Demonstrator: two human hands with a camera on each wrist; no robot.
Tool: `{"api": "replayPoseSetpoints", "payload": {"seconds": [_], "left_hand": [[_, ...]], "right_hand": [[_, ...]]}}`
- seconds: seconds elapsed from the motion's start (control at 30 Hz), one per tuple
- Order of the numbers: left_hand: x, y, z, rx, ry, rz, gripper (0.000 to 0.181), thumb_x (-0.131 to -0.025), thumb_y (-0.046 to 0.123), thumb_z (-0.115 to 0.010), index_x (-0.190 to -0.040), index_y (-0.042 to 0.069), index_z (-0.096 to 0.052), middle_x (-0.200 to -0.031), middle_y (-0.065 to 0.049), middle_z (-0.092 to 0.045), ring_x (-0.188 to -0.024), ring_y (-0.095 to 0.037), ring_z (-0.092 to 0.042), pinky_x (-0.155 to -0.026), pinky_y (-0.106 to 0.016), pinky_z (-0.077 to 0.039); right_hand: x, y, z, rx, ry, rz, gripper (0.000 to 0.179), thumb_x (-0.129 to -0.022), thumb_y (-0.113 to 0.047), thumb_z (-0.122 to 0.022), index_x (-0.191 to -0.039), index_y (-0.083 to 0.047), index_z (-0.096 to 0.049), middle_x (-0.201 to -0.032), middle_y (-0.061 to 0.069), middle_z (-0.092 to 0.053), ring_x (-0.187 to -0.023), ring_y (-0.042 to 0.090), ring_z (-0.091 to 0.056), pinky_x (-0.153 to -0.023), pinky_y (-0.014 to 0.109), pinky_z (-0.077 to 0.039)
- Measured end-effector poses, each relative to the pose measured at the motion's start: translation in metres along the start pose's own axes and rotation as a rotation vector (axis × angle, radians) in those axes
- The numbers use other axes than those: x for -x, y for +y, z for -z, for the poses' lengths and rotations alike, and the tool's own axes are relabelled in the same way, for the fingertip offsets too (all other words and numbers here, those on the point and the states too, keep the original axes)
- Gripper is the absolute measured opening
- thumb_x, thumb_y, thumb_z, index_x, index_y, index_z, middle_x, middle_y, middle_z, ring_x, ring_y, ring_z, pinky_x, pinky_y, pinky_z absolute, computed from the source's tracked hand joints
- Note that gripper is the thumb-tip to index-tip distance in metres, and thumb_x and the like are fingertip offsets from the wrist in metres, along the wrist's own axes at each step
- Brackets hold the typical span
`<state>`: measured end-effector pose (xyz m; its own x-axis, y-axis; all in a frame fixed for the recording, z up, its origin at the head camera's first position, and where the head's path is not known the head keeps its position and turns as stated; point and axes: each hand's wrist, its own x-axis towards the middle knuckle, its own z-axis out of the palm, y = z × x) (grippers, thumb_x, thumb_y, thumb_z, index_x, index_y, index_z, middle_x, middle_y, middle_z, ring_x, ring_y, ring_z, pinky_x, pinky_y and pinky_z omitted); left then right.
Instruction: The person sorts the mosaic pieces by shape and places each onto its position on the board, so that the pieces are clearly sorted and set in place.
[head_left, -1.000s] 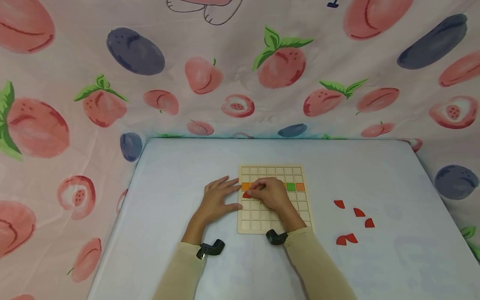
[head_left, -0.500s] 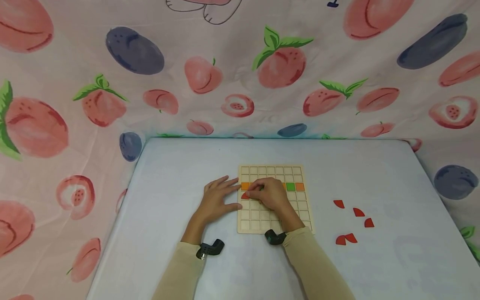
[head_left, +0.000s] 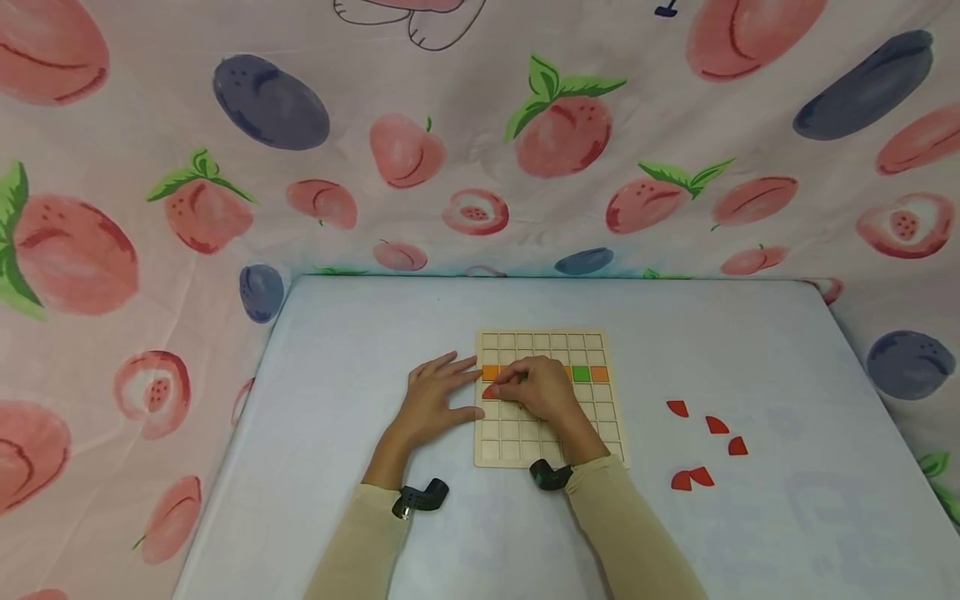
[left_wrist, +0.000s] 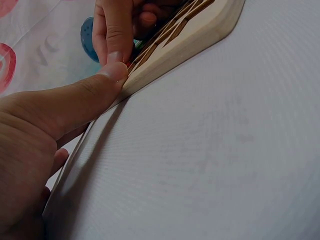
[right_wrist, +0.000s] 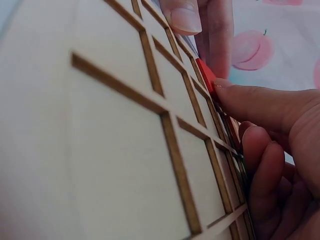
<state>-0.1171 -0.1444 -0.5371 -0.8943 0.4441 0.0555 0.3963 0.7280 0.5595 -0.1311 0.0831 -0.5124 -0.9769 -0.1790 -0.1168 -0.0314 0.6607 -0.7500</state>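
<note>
A wooden grid board (head_left: 555, 429) lies on the table, with a row of coloured square tiles in its third row from the far side. Just below the orange tile (head_left: 490, 373) at the row's left end is a red quarter-circle piece (head_left: 489, 392), pinched by my right hand (head_left: 542, 385). In the right wrist view the thumb presses the edge of this red piece (right_wrist: 206, 77) close over the grid cells. My left hand (head_left: 433, 400) lies spread at the board's left side, thumb and fingertips at its edge. My right hand hides the middle of the tile row.
Several loose red quarter-circle pieces (head_left: 717, 425) lie on the table to the right of the board, two of them (head_left: 701, 477) side by side nearer the front. A fruit-patterned cloth (head_left: 472, 150) hangs behind the white table (head_left: 360, 333) and at its sides.
The red quarter-circle piece has shifted very slightly left and toward me, with the fingertips of my right hand. My left hand has stayed in place.
</note>
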Motion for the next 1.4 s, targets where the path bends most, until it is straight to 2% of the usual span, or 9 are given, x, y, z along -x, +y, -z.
{"api": "replayPoseSetpoints", "payload": {"seconds": [0.2, 0.6, 0.83, 1.07, 1.2, 1.4], "left_hand": [[0.001, -0.001, 0.0, -0.011, 0.008, -0.006, 0.067, -0.084, 0.053, -0.079, -0.143, 0.025, -0.062, -0.158, 0.01, -0.048, -0.153, -0.022, -0.032, -0.117, -0.057, -0.024], [0.0, 0.002, 0.0, -0.005, 0.004, -0.012, 0.067, -0.084, 0.051, -0.079, -0.143, 0.023, -0.062, -0.158, 0.008, -0.048, -0.153, -0.024, -0.032, -0.117, -0.058, -0.024], [0.0, 0.004, 0.0, 0.009, 0.006, -0.006, 0.066, -0.084, 0.05, -0.08, -0.141, 0.022, -0.063, -0.157, 0.007, -0.05, -0.153, -0.024, -0.033, -0.117, -0.058, -0.024], [-0.001, 0.005, -0.001, 0.017, 0.001, -0.01, 0.067, -0.084, 0.051, -0.08, -0.142, 0.022, -0.063, -0.158, 0.007, -0.049, -0.153, -0.024, -0.032, -0.118, -0.058, -0.023], [-0.001, 0.005, -0.001, 0.012, 0.005, -0.006, 0.067, -0.084, 0.051, -0.08, -0.142, 0.022, -0.063, -0.157, 0.007, -0.049, -0.153, -0.024, -0.033, -0.118, -0.059, -0.023], [0.0, 0.004, 0.001, 0.005, 0.003, 0.012, 0.068, -0.083, 0.051, -0.081, -0.142, 0.024, -0.063, -0.158, 0.008, -0.049, -0.153, -0.024, -0.032, -0.118, -0.058, -0.024]], "right_hand": [[0.001, 0.001, -0.002, 0.034, 0.035, 0.026, 0.016, -0.078, -0.036, -0.089, -0.078, -0.021, -0.082, -0.084, -0.003, -0.076, -0.082, 0.015, -0.066, -0.071, 0.032, -0.05], [0.003, 0.005, -0.003, 0.045, 0.055, 0.002, 0.016, -0.078, -0.035, -0.089, -0.078, -0.021, -0.082, -0.088, -0.002, -0.077, -0.084, 0.016, -0.067, -0.073, 0.033, -0.052], [0.004, 0.005, 0.002, 0.011, 0.006, -0.027, 0.01, -0.08, -0.029, -0.088, -0.083, -0.021, -0.083, -0.089, -0.004, -0.077, -0.081, 0.012, -0.064, -0.07, 0.03, -0.051], [0.01, 0.008, 0.014, -0.082, -0.031, -0.081, 0.008, -0.08, -0.022, -0.088, -0.083, -0.02, -0.082, -0.077, -0.005, -0.074, -0.073, 0.014, -0.061, -0.064, 0.028, -0.048], [0.014, 0.013, 0.023, -0.123, -0.06, -0.109, 0.008, -0.081, -0.025, -0.087, -0.083, -0.02, -0.081, -0.081, -0.005, -0.075, -0.076, 0.015, -0.06, -0.065, 0.029, -0.049], [0.02, 0.022, 0.044, -0.117, -0.123, -0.085, 0.008, -0.083, -0.027, -0.085, -0.085, -0.02, -0.081, -0.089, -0.002, -0.076, -0.082, 0.016, -0.062, -0.071, 0.031, -0.051]]}}
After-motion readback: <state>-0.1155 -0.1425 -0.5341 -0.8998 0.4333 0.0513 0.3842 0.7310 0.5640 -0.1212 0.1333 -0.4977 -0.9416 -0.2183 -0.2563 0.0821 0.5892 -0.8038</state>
